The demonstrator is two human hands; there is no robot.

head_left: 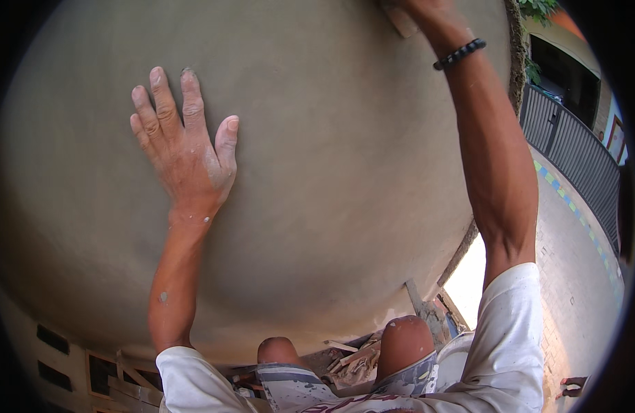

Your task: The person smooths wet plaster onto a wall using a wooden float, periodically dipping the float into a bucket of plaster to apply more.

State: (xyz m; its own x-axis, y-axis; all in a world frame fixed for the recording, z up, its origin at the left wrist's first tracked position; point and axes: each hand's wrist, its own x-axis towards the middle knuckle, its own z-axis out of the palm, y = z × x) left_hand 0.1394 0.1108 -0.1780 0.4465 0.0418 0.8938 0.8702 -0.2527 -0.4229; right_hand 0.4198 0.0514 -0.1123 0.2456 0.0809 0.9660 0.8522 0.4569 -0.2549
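A broad wall of smooth grey-brown plaster (pixel 317 179) fills most of the view. My left hand (pixel 186 151) rests against it at the left, palm toward the wall and fingers spread. Pale dust and specks of plaster cover its skin. High at the right, my right hand (pixel 431 15) runs out past the upper edge, its wrist wearing a dark bead bracelet (pixel 460 54). Beside its fingers shows the corner of a flat, brownish plastering float (pixel 403 22), close against the plaster. The rest of the float and most of that hand's fingers are out of view.
The wall's rough edge (pixel 516 62) runs down the right side. Beyond it lie a paved lane (pixel 572 241) and a grey metal gate (pixel 572 151). Below my knees are scrap wood pieces (pixel 358 361), a plank (pixel 414 297) and a whitish round container (pixel 456 358).
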